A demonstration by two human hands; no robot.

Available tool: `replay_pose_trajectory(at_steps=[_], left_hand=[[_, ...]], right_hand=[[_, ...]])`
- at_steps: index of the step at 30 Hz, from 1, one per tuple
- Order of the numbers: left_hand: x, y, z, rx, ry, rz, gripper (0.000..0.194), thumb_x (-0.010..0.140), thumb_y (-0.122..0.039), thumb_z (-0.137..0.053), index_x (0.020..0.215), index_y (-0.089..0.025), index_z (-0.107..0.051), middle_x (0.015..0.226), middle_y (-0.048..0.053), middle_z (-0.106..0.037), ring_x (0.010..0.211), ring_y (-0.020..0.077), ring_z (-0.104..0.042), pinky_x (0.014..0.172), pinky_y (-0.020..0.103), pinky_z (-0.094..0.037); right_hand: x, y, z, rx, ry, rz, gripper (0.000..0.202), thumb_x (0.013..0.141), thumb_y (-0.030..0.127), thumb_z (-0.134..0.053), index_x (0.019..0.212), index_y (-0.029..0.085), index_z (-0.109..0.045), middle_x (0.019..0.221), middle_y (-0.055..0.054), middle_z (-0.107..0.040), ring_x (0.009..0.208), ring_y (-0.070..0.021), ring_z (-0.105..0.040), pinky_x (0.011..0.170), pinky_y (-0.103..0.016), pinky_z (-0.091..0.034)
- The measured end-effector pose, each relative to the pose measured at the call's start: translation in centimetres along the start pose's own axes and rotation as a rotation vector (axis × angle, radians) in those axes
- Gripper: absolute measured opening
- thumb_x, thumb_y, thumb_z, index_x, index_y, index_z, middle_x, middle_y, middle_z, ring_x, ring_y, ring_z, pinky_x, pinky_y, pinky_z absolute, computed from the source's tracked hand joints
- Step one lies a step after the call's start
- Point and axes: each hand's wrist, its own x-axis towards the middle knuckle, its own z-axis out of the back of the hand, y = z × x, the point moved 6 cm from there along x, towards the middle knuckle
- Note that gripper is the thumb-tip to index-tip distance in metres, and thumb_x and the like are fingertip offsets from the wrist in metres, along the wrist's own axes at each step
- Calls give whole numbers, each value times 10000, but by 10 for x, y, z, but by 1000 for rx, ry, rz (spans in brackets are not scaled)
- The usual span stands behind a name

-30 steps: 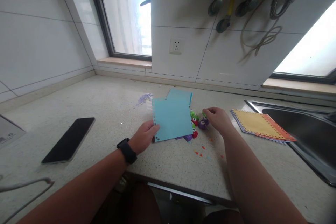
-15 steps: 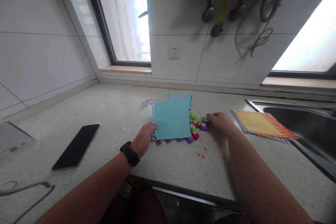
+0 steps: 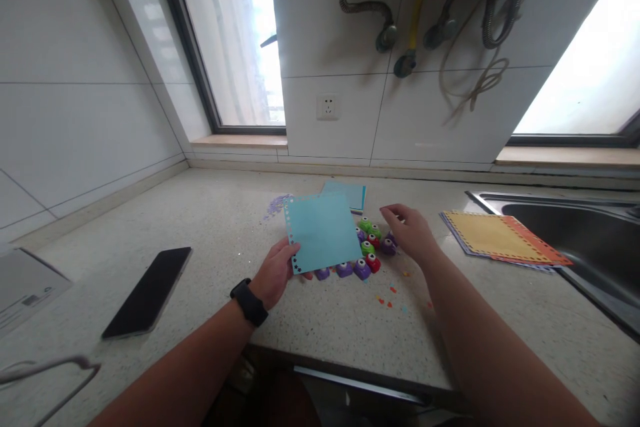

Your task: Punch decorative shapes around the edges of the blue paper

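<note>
A light blue sheet (image 3: 325, 230) with small holes punched along its left and top edges is pinched at its lower left corner by my left hand (image 3: 277, 270), which wears a black watch. Below and right of the sheet are several small punches in purple, green and red, such as a purple punch (image 3: 363, 269) and a red punch (image 3: 373, 263); the sheet hides part of the group. Above the right end of the group is my right hand (image 3: 407, 230), its fingers bent together, and whether anything is between them is hidden.
Behind the sheet lie more blue sheets (image 3: 353, 195) and purple paper bits (image 3: 277, 205). A stack of yellow and orange sheets (image 3: 493, 237) is beside the sink (image 3: 565, 227). A black tablet (image 3: 149, 292) and a white box (image 3: 30, 287) are at the left. Paper bits dot the front.
The blue sheet has tilted and its right side has shifted, uncovering more punches below. My right hand has moved slightly left and up, off the rightmost punches. The view has shifted a little.
</note>
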Motion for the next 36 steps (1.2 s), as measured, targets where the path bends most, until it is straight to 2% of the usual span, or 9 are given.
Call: replay_pose_trajectory(at_steps=[2,4,7,12,18,21,24,29,36], left_hand=[[-1,0,-1,-6,13,3,280,855,-349,-666,1019,-123,-654,857,108,-744,685,225,-714,487,286,-542],[-1,0,-2,-8,24,6,267,861,-342,-656,1013,-122,-659,882,115,-746,674,221,-712,489,292,-549],[-2,-1,-4,-7,32,9,267,864,-333,-649,1027,-121,-663,902,112,-739,653,217,-710,498,312,-563],[-4,-5,-6,11,28,14,291,876,-342,-641,1057,-115,-665,909,113,-736,641,213,-711,508,315,-564],[-4,-4,-8,41,44,12,330,891,-381,-632,1095,-122,-658,927,121,-738,697,239,-726,524,317,-550],[-4,-1,-7,112,55,1,320,906,-406,-617,1090,-147,-652,912,96,-725,705,228,-716,529,315,-538],[-3,1,-3,186,43,-5,271,895,-424,-637,984,-170,-667,765,36,-672,623,177,-649,499,279,-485],[-2,4,1,284,89,-7,302,839,-405,-730,697,-156,-635,563,-37,-515,484,79,-428,478,226,-318],[0,7,2,414,163,2,331,851,-438,-714,715,-145,-639,578,-43,-503,504,81,-368,495,237,-245]], right_hand=[[-14,33,-7,103,68,284,354,970,435,-486,1026,205,-750,978,-85,-756,966,-257,-626,893,-376,-423],[-31,57,-16,128,166,477,320,985,423,-489,1022,216,-731,990,-82,-746,970,-264,-608,928,-417,-386],[-44,72,-27,63,239,548,319,989,457,-507,875,206,-668,872,-70,-699,903,-268,-579,886,-442,-362],[-44,72,-32,87,228,511,364,968,474,-547,723,204,-547,760,-35,-586,809,-240,-544,832,-421,-379],[-40,63,-33,409,292,419,283,958,436,-546,821,197,-613,849,-39,-592,819,-212,-555,747,-355,-452],[-39,60,-33,506,292,359,277,935,441,-579,815,194,-618,821,-28,-593,786,-197,-545,703,-334,-460],[-38,59,-32,556,281,323,270,916,445,-608,833,191,-645,810,-26,-609,761,-187,-546,671,-317,-458],[-37,58,-27,624,268,304,271,889,462,-644,864,195,-691,786,-19,-625,742,-177,-559,643,-289,-452],[-33,52,-25,693,266,256,291,860,471,-674,832,182,-685,741,-13,-594,660,-147,-499,565,-259,-399]])
